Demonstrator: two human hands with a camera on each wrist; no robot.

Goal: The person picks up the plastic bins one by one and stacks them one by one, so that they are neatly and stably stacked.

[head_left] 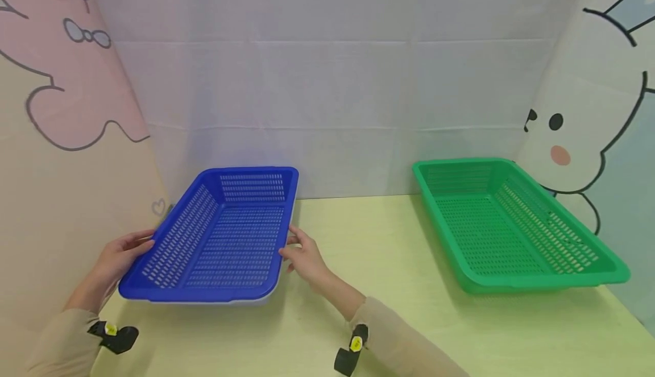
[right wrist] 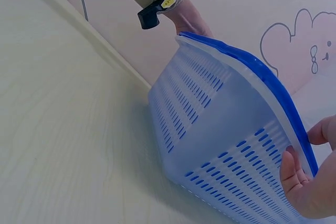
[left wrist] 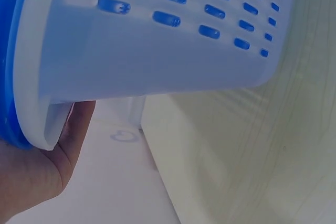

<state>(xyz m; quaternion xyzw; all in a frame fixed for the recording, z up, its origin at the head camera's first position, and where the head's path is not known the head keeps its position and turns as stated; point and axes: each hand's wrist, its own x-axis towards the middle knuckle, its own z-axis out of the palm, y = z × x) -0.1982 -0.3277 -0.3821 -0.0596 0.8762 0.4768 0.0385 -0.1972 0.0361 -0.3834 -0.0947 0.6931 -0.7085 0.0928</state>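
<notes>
I'm watching remotely as the left hand (head_left: pixel 121 255) and right hand (head_left: pixel 307 260) are pinching opposite rims of the blue basket (head_left: pixel 237 246), which is nesting inside a white basket (right wrist: pixel 226 114) at the left side of the table (head_left: pixel 358 252).

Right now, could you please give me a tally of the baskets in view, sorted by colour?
Blue basket: 1, nested inside the white one
White basket: 1
Green basket: 1, standing apart
Total: 3 baskets
</notes>
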